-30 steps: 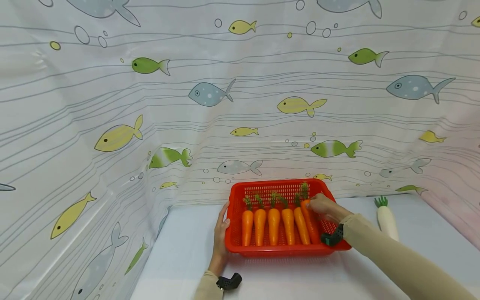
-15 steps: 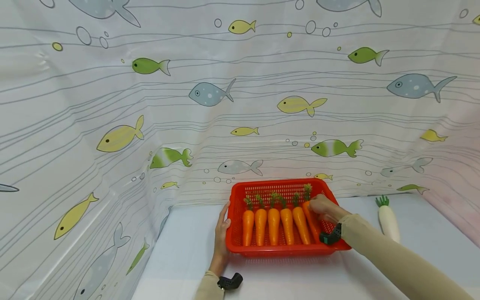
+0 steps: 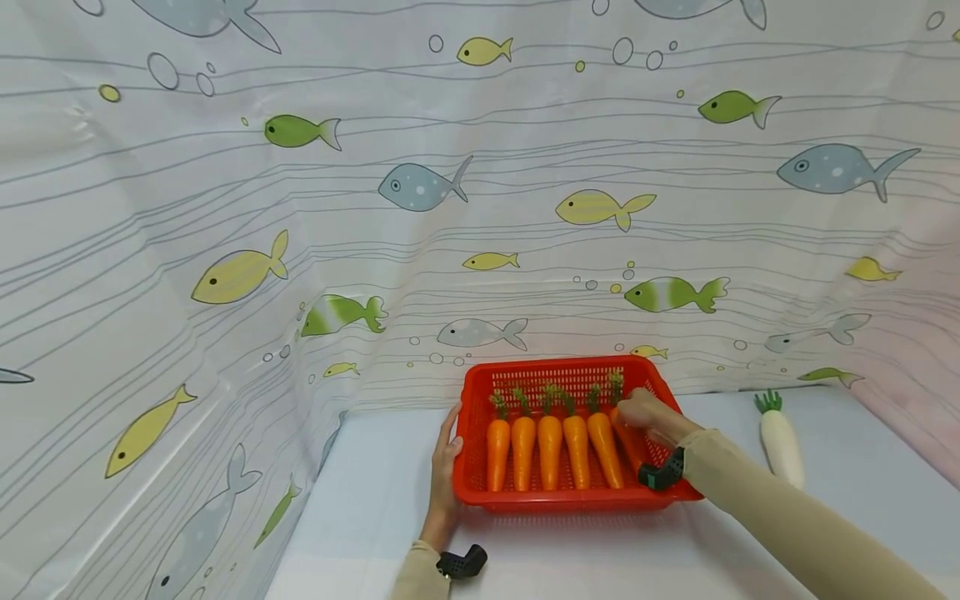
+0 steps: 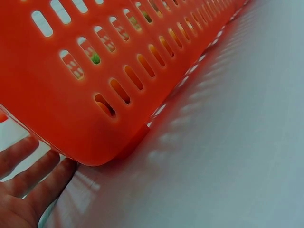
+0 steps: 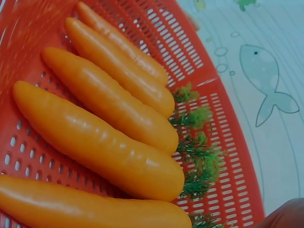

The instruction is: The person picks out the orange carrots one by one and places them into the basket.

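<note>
A red slotted plastic basket (image 3: pixel 562 495) on the white table holds several orange carrots (image 3: pixel 550 454) with green tops, lying side by side in a row. My left hand (image 3: pixel 441 475) is at the basket's left side, fingers stretched along the outer wall and thumb near the rim. In the left wrist view, the straight fingers (image 4: pixel 42 173) meet the basket's corner. Reaching inside at the right end, my right hand (image 3: pixel 647 414) holds the rightmost carrot (image 3: pixel 628 439) by its upper part, partly covering it. Only a sliver of that hand shows in the right wrist view.
A white radish (image 3: pixel 782 442) with green leaves lies on the table (image 3: pixel 360 483) to the right of the basket, beyond my right forearm. Behind and at both sides stands a white sheet (image 3: pixel 480 233) printed with fish.
The rightmost carrot has shifted slightly to the right with my right hand and leans a little more. My left hand stays at the basket's side.
</note>
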`<action>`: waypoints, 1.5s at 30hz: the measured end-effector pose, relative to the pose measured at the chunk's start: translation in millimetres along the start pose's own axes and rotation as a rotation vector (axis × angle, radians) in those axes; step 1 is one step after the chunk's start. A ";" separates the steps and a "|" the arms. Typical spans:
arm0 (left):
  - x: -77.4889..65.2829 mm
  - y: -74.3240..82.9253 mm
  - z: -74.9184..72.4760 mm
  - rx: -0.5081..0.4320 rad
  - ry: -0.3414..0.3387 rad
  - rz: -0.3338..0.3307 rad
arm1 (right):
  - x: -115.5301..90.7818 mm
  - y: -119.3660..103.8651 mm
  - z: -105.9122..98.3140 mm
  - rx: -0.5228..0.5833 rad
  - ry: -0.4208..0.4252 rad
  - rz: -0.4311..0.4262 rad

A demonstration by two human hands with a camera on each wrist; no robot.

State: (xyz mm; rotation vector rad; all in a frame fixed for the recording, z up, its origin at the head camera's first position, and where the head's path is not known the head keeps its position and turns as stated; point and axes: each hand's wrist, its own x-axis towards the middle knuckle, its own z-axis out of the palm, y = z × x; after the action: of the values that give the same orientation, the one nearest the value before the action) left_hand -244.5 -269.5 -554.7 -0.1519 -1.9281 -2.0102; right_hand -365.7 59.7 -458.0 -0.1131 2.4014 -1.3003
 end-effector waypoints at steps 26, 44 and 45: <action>0.2 -2.7 -2.9 -0.003 0.003 -0.004 | -3.6 -1.5 -0.9 -0.005 0.007 -0.032; -2.4 -1.5 -1.9 -0.014 0.012 -0.016 | -2.0 2.2 0.8 0.041 0.082 -0.022; -1.8 -1.6 -1.6 -0.008 0.013 -0.008 | -2.1 1.3 0.2 0.039 0.088 -0.025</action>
State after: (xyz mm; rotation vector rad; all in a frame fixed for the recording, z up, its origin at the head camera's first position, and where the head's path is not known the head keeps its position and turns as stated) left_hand -243.1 -270.7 -556.9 -0.1332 -1.9155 -2.0197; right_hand -363.5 60.8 -458.6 -0.0764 2.4534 -1.3890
